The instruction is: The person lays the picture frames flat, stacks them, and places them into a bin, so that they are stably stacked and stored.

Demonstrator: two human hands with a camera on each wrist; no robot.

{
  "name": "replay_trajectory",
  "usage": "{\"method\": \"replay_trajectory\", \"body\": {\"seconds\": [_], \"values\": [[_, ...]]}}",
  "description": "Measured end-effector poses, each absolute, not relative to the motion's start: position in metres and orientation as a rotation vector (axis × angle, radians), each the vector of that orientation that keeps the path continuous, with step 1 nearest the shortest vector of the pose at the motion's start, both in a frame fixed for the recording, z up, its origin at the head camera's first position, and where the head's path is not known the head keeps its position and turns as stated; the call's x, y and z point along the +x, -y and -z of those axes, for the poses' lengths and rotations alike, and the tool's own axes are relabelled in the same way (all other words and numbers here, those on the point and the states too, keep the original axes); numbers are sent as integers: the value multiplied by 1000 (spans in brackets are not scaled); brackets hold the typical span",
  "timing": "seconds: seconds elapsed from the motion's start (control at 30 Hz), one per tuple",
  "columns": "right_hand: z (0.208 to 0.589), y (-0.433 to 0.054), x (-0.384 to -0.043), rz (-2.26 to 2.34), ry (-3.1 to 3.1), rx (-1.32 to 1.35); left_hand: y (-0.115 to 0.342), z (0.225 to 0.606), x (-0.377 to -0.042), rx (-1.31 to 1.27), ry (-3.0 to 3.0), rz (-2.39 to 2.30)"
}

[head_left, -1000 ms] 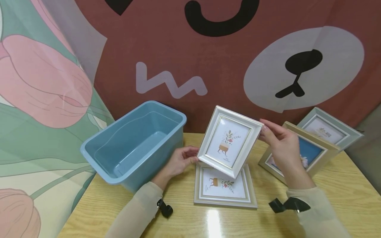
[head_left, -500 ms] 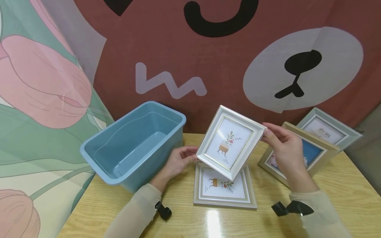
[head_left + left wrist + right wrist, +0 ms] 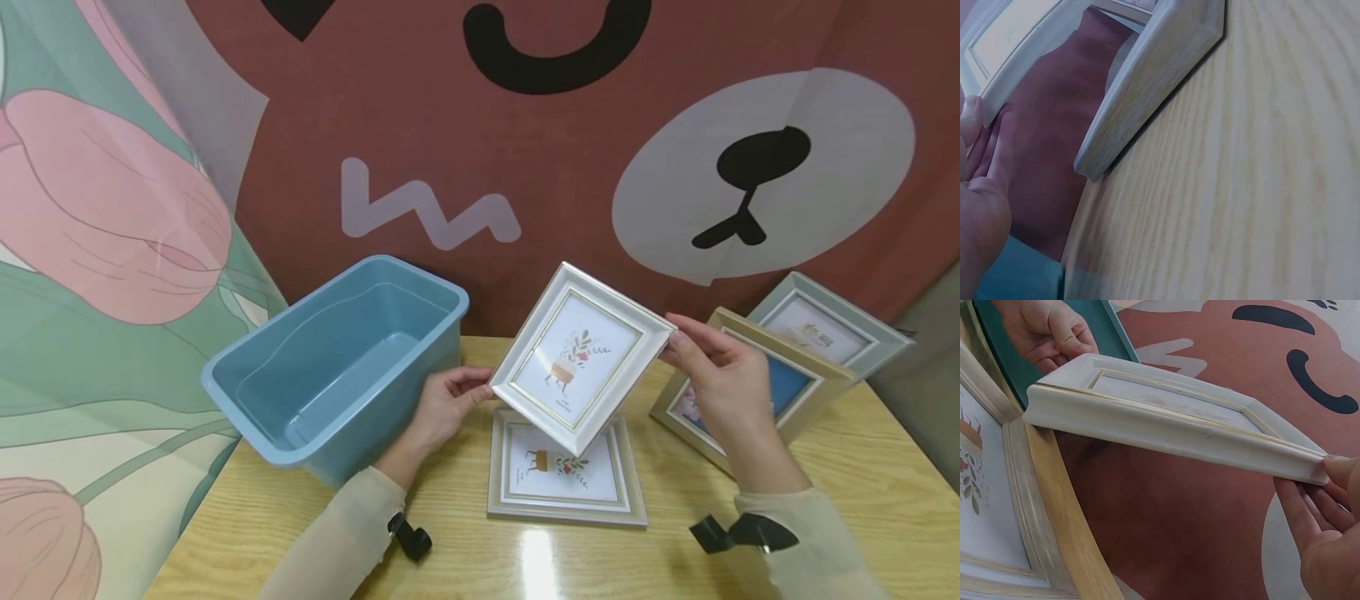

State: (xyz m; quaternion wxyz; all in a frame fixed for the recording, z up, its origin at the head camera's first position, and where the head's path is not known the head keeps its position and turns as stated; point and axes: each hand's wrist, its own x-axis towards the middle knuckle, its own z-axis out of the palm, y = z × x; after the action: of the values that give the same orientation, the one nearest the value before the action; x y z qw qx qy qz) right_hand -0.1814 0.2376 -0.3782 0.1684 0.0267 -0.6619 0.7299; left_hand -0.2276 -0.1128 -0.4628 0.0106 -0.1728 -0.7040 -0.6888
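A white picture frame (image 3: 583,358) with a gold inner line and a potted-plant print is held tilted in the air between both hands. My left hand (image 3: 444,408) pinches its lower left corner, thumb on the front. At the opposite, upper right corner, my right hand (image 3: 723,383) grips it with the thumb on top and fingers beneath, as the right wrist view shows. Under it, a beige picture frame (image 3: 633,500) with a similar print lies face up on the table; the white one covers its far edge in the head view.
A blue plastic bin (image 3: 330,375) stands on the wooden table (image 3: 465,542) at the left. To the right, a gold-beige frame (image 3: 787,350) with a blue picture leans in front of a grey-green frame (image 3: 885,337). A printed cloth (image 3: 570,183) hangs behind the table.
The white picture frame has shifted slightly right and turned a little clockwise in both hands. My right hand has moved a bit right and down. The frame on the table stays put.
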Motion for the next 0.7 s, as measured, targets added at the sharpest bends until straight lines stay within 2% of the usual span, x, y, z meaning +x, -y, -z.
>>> {"method": "replay_trajectory", "body": {"seconds": [0.7], "values": [[387,-246,-174,-2105,1904,112,109,462,-226,-441,2065,2149]]}}
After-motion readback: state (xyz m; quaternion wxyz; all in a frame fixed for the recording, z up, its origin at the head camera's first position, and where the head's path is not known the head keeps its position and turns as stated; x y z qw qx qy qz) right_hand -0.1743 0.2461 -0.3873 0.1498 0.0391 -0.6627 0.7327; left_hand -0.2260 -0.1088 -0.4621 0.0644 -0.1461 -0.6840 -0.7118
